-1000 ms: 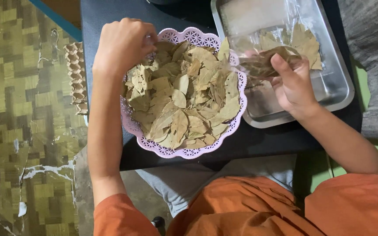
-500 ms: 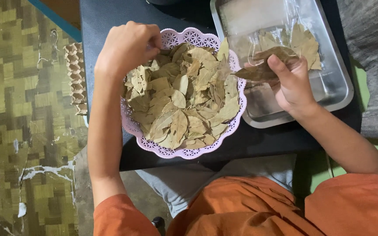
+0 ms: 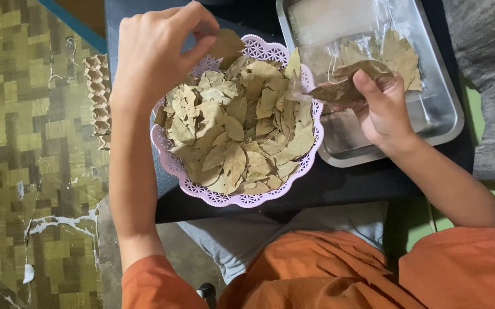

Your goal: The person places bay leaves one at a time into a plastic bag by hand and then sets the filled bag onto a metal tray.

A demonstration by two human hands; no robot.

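Dried leaves (image 3: 239,134) are lying heaped in a pink lace-edged basket (image 3: 170,163), which is sitting on a dark table (image 3: 339,186) in front of the person. At 12 o'clock of the heap, the left hand (image 3: 156,54) is hovering over the basket's far rim, thumb and forefinger pinching 1 leaf (image 3: 227,43) lifted clear of the pile; the other fingers are curling loosely. At 3 o'clock of the basket, a metal tray (image 3: 439,123) is resting just beside it, holding a few more loose leaves and a clear plastic bag (image 3: 339,48). The right hand (image 3: 384,109) is closing around a small bunch of leaves (image 3: 344,86) over the tray's near edge, thumb pressing on top; the bag's mouth seems to be lying against this bunch, though I cannot tell whether the hand is gripping the plastic too. Judging from this, the step in hand looks like sorting leaves 1 at a time from basket toward bunch. A next move would call for carrying the pinched leaf toward 3 o'clock without crushing it, since it looks brittle, and keeping the bunch steady. At 9 o'clock, a cardboard egg tray (image 3: 98,97) is lying on the patterned floor (image 3: 24,143).
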